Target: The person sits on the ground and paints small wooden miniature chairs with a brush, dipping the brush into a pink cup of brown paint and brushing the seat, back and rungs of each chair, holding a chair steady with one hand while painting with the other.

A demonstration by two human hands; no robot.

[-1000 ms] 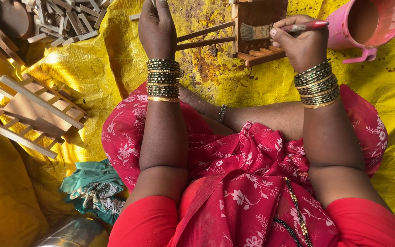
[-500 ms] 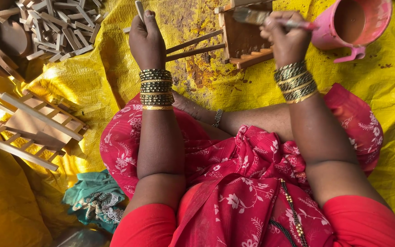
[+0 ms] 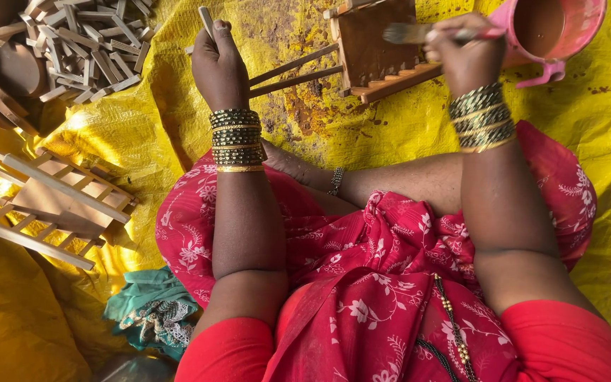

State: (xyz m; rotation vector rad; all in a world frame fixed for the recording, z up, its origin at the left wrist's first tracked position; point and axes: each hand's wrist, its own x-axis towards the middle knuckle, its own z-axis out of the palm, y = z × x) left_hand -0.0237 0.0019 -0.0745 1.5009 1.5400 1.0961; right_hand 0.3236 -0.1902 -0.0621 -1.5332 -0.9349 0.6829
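The work in hand is brown coating of a small wooden chair [image 3: 376, 53] that lies on its side on the yellow tarpaulin [image 3: 390, 134].

Progress, as judged from the frame:
- The seat panel and the slatted edge just below the right hand's fingers are already dark brown.
- The two legs running toward the left hand are darkened along most of their length; their far ends are hidden by that hand.
- The pale strip at the chair's upper left corner appears uncoated, so the coating is well advanced but not complete.

Hand state:
- The left hand [image 3: 219, 67] is clenched around the leg end of the chair, steadying it.
- The right hand [image 3: 464, 56] grips a paintbrush [image 3: 408, 32]; the bristles rest on the seat panel, to the left of the fingers.

Surroundings:
- A pink paint cup [image 3: 553, 32] holding brown liquid stands just right of the right hand's fingers, touching or nearly touching the chair; contact cannot be confirmed.
- Loose wooden sticks [image 3: 86, 42] lie in a heap well left of the left hand's fingers.
- Unpainted wooden frames [image 3: 51, 205] lie further left and nearer the person.
- A teal cloth [image 3: 146, 311] lies beside the left knee.
- Brown stains mark the tarpaulin between the hands.

Obstructions: nothing lies between brush and cup. The left hand covers the leg ends it holds.
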